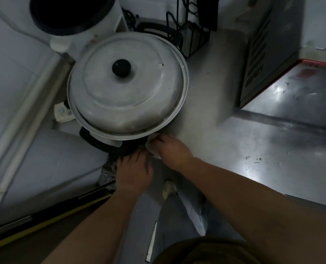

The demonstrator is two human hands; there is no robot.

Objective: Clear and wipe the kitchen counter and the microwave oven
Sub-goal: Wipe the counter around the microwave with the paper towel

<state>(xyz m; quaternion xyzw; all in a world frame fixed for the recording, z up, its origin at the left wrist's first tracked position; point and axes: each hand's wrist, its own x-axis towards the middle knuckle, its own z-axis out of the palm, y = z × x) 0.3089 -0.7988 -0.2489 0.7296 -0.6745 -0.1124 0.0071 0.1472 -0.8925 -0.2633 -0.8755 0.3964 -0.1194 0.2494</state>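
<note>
Two hands work at the near edge of the grey steel desk (225,141); your right hand (170,149) pinches a soft white cloth (153,147) beside the big lidded aluminium pot (127,92); your left hand (132,173) rests below it, grip unclear; the pot looks heavy, so lift it by its rim.

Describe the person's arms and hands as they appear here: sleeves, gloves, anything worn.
Both forearms are bare with no sleeve in view. The left hand and right hand wear no gloves, and no watch, ring or bracelet shows on either wrist. Nothing is strapped or marked on the arms.
</note>
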